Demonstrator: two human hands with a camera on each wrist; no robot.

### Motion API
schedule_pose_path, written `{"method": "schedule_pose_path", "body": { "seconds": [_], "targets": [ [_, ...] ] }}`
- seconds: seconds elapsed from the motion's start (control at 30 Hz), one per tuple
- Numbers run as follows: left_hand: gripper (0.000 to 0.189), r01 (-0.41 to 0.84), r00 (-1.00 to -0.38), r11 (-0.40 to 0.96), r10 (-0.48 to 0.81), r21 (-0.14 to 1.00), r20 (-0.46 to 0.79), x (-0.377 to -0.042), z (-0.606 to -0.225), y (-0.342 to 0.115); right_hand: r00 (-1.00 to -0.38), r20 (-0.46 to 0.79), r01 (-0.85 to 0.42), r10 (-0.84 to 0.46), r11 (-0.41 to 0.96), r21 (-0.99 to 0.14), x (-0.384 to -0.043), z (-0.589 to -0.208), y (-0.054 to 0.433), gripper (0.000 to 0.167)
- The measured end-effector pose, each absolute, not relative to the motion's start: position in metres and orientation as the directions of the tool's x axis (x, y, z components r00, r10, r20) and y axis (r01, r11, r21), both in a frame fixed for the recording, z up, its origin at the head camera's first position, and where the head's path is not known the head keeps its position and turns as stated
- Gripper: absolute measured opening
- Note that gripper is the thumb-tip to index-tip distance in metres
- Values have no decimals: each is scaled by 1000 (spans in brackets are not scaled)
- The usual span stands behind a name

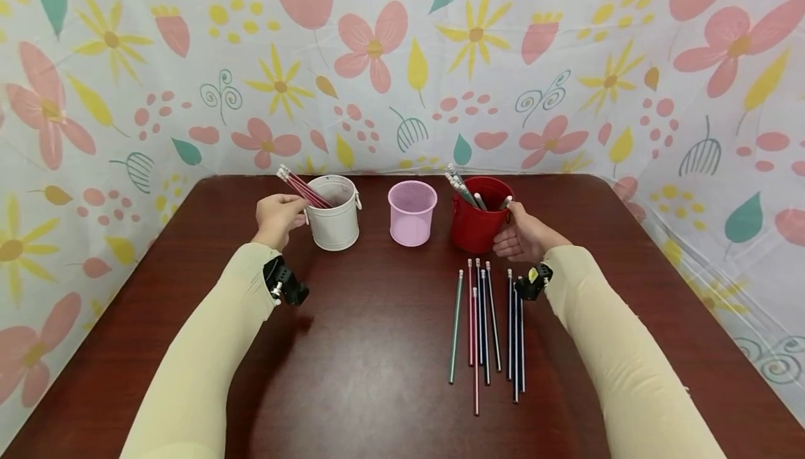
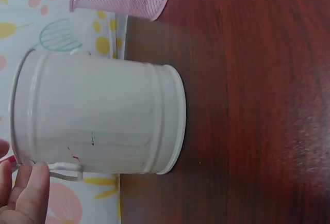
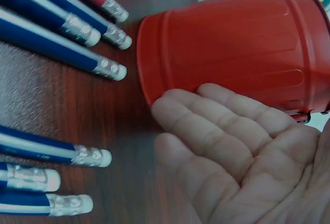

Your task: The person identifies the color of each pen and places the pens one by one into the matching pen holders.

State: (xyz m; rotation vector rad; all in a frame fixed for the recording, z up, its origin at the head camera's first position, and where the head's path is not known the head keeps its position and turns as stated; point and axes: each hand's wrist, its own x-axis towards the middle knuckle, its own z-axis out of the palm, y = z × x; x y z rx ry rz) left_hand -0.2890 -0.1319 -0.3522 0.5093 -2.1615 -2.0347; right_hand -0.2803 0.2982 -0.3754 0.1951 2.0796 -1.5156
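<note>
My left hand (image 1: pixel 277 220) pinches the rim of a white bucket (image 1: pixel 335 227) beside its small side handle (image 2: pixel 66 171). Several red pencils (image 1: pixel 306 190) lean out of this bucket over the left fingers. On the other side, my right hand (image 1: pixel 527 234) is at a red bucket (image 1: pixel 473 230), its thumb up at the rim. In the right wrist view the fingers stretch out straight along the bucket's side, palm showing; the thumb is hidden there. Green pencils (image 1: pixel 462 188) with white erasers stick out of the red bucket. Both buckets stand upright.
A pink mesh basket (image 1: pixel 411 225) stands between the buckets. On the brown table (image 1: pixel 352 347), several blue pencils (image 1: pixel 516 347), a green pencil (image 1: pixel 455 330) and red pencils (image 1: pixel 476 361) lie in front of the red bucket. A flowered cloth (image 1: pixel 390 117) hangs behind.
</note>
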Motion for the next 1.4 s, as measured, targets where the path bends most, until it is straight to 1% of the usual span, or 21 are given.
{"method": "schedule_pose_path", "body": {
  "seconds": [0.1,0.23,0.33,0.4,0.47,0.53,0.57,0.63,0.73,0.87,1.0,1.2,1.4],
  "targets": [
    [15,-111,-933,43,-348,993,-90,-284,-355,-129,-807,-547,461,-221,342,-819,-283,-375,299,95],
    [19,5,-933,108,-358,994,44,-272,-359,-115,-790,-567,482,-233,335,-809,-285,-374,300,96],
    [20,77,-955,176,-270,981,124,-263,-363,-98,-784,-572,489,-240,328,-808,-286,-374,300,95],
    [19,97,-981,244,-140,965,134,-256,-365,-84,-780,-575,493,-247,325,-807,-287,-375,300,95],
    [19,101,-995,320,32,942,96,-251,-367,-65,-773,-582,502,-255,317,-805,-288,-375,301,96],
    [19,106,-979,422,204,900,20,-246,-369,-44,-765,-590,513,-259,310,-801,-288,-375,303,98],
    [19,109,-958,464,285,879,-31,-243,-370,-33,-761,-594,517,-263,309,-799,-288,-376,304,98],
    [20,119,-905,545,403,830,-135,-238,-374,-10,-752,-601,523,-272,308,-794,-288,-376,306,100],
    [21,139,-834,633,489,761,-255,-231,-380,18,-747,-600,511,-285,331,-794,-290,-377,310,101],
    [24,165,-773,710,525,685,-358,-225,-388,41,-768,-583,478,-266,367,-798,-292,-376,310,101],
    [27,186,-744,768,517,613,-423,-225,-394,49,-791,-561,458,-242,372,-807,-295,-374,304,97],
    [28,209,-724,769,537,604,-433,-229,-401,58,-814,-544,458,-204,351,-817,-295,-373,304,88],
    [30,278,-727,797,540,537,-425,-225,-405,72,-823,-535,453,-192,348,-821,-289,-371,308,88]
  ]
}}
